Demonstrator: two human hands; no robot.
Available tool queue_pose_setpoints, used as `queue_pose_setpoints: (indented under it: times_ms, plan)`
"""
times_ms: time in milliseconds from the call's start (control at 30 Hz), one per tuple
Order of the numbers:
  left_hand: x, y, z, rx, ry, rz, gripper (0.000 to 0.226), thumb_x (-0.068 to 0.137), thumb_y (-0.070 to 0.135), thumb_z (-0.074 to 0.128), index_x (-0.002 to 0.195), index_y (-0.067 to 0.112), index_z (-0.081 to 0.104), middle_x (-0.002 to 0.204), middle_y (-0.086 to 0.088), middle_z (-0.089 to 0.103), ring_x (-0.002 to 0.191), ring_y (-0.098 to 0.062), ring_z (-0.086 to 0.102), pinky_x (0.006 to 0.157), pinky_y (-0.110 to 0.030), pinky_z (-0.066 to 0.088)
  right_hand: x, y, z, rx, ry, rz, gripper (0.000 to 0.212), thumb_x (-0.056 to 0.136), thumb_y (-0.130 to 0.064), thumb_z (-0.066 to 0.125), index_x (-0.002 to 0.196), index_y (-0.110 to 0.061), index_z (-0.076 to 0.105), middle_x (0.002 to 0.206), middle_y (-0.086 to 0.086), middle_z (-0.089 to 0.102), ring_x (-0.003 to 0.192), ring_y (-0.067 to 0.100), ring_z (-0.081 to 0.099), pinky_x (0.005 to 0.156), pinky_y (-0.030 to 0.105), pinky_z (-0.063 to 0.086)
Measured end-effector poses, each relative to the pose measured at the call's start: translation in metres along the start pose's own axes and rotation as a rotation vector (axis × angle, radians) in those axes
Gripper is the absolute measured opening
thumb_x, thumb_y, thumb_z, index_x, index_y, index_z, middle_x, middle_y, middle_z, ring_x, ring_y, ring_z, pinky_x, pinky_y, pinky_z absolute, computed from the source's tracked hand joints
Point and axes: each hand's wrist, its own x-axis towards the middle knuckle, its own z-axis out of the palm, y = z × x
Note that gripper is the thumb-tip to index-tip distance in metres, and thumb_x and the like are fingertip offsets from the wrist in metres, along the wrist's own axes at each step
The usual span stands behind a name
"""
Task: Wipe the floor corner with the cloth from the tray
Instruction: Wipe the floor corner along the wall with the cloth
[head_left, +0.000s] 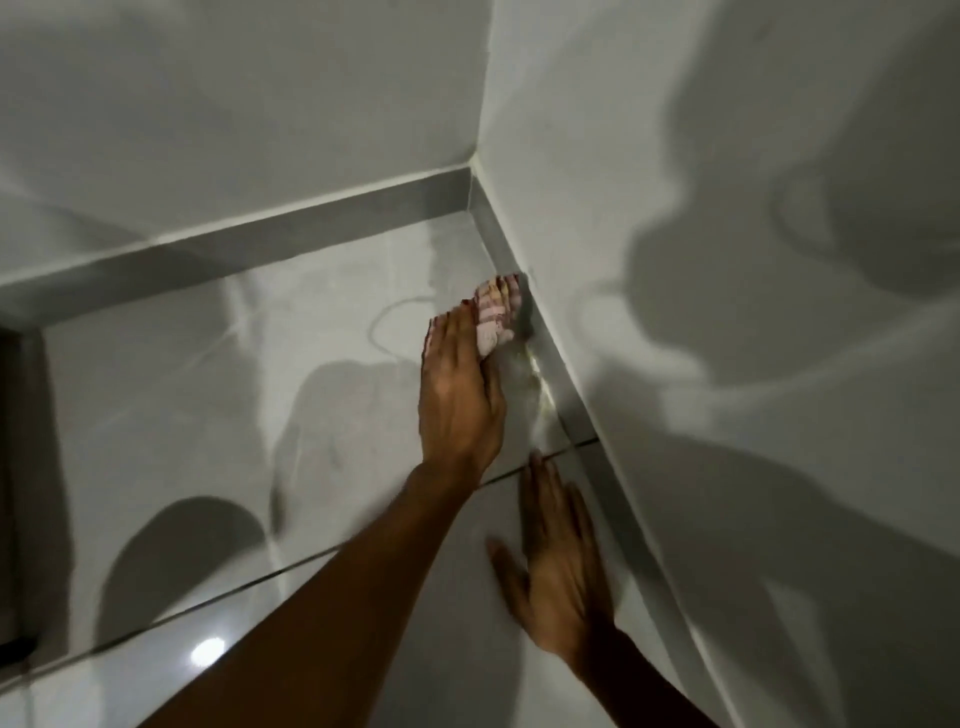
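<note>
My left hand (460, 395) reaches forward, palm down, and presses a small pink-and-white striped cloth (493, 317) onto the glossy grey floor tile, right against the right-hand skirting. The cloth sticks out under and beyond my fingers. The floor corner (470, 210), where the two skirtings meet, lies a little farther ahead of the cloth. A wet, yellowish smear (537, 382) runs along the skirting just behind the cloth. My right hand (558, 561) lies flat on the floor nearer to me, fingers spread, holding nothing. The tray is not in view.
White walls (727, 260) rise on the far and right sides above grey skirting (291, 244). A dark edge (13, 493), perhaps a door frame, stands at the far left. Grout lines (291, 569) cross the tiles, and heavy shadows fall on the floor and walls.
</note>
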Motion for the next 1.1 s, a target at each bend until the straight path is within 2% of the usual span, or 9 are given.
queue_pose_setpoints:
  times_ms: [100,233,367,467,567,767,933,1000,1100]
  plan:
    - [-0.005,-0.017,0.036,0.26,-0.144,0.132,0.064,0.112,0.045,0.03,0.166,0.011,0.033,0.175,-0.012,0.032,0.165,-0.029,0.022,0.137,-0.048,0.008,-0.004,-0.001,0.008,-0.041,0.063,0.038,0.086,0.112,-0.062,0.05,0.176,-0.009,0.028,0.186,0.009,0.025,0.172,0.024,0.027,0.137,0.048,0.033]
    - [-0.016,-0.026,0.046,0.361,-0.031,0.228,0.054,0.114,0.04,0.035,0.159,0.015,0.049,0.169,-0.005,0.046,0.162,-0.027,0.032,0.134,-0.049,0.02,-0.001,0.0,0.017,-0.009,0.068,0.088,0.089,0.11,-0.07,0.043,0.176,-0.011,0.03,0.186,0.005,0.026,0.172,0.02,0.028,0.136,0.045,0.032]
    - [-0.022,-0.037,0.034,0.464,-0.063,0.413,0.047,0.11,0.04,0.047,0.148,0.018,0.064,0.16,-0.006,0.057,0.153,-0.03,0.048,0.128,-0.052,0.033,-0.004,0.004,0.019,0.03,0.088,0.105,0.084,0.109,-0.062,0.048,0.175,-0.012,0.033,0.184,0.004,0.03,0.17,0.021,0.032,0.136,0.042,0.027]
    - [-0.011,-0.033,0.036,0.492,-0.012,0.34,0.045,0.109,0.036,0.049,0.145,0.015,0.066,0.158,-0.008,0.059,0.151,-0.033,0.05,0.127,-0.054,0.035,-0.004,0.003,0.017,0.057,0.121,0.109,0.081,0.108,-0.057,0.051,0.172,-0.009,0.039,0.182,0.006,0.033,0.169,0.022,0.035,0.135,0.042,0.03]
    - [-0.008,-0.021,0.048,0.414,-0.069,0.245,0.047,0.109,0.032,0.046,0.148,0.011,0.063,0.162,-0.012,0.054,0.156,-0.039,0.042,0.13,-0.059,0.029,-0.002,0.002,0.017,0.074,0.128,0.109,0.08,0.108,-0.056,0.053,0.172,-0.009,0.04,0.182,0.006,0.035,0.169,0.02,0.033,0.137,0.042,0.031]
    - [-0.011,-0.062,0.01,0.453,-0.27,0.677,0.049,0.114,0.036,0.039,0.158,0.018,0.052,0.169,-0.006,0.045,0.161,-0.028,0.035,0.134,-0.05,0.019,-0.003,0.001,0.016,0.114,0.15,0.114,0.079,0.111,-0.058,0.047,0.174,-0.012,0.036,0.183,0.003,0.034,0.17,0.019,0.032,0.136,0.046,0.034]
    - [-0.006,-0.039,0.031,0.476,-0.248,0.392,0.053,0.111,0.037,0.034,0.159,0.019,0.049,0.172,-0.007,0.039,0.162,-0.034,0.031,0.133,-0.058,0.017,-0.003,0.004,0.018,0.116,0.192,0.103,0.079,0.112,-0.06,0.042,0.171,-0.008,0.041,0.181,0.006,0.037,0.169,0.021,0.035,0.135,0.046,0.036]
    - [-0.012,-0.036,0.033,0.455,-0.26,0.397,0.054,0.111,0.039,0.032,0.158,0.019,0.05,0.171,-0.007,0.04,0.162,-0.034,0.029,0.133,-0.058,0.016,-0.003,0.004,0.02,0.124,0.208,0.098,0.079,0.112,-0.061,0.042,0.17,-0.007,0.042,0.18,0.008,0.04,0.168,0.023,0.037,0.133,0.048,0.04]
    - [-0.015,-0.044,0.021,0.42,-0.307,0.543,0.049,0.113,0.037,0.037,0.155,0.02,0.054,0.17,-0.007,0.043,0.162,-0.03,0.031,0.134,-0.055,0.016,-0.003,0.005,0.02,0.137,0.225,0.088,0.078,0.112,-0.059,0.047,0.17,-0.006,0.042,0.18,0.008,0.04,0.169,0.023,0.036,0.134,0.047,0.039]
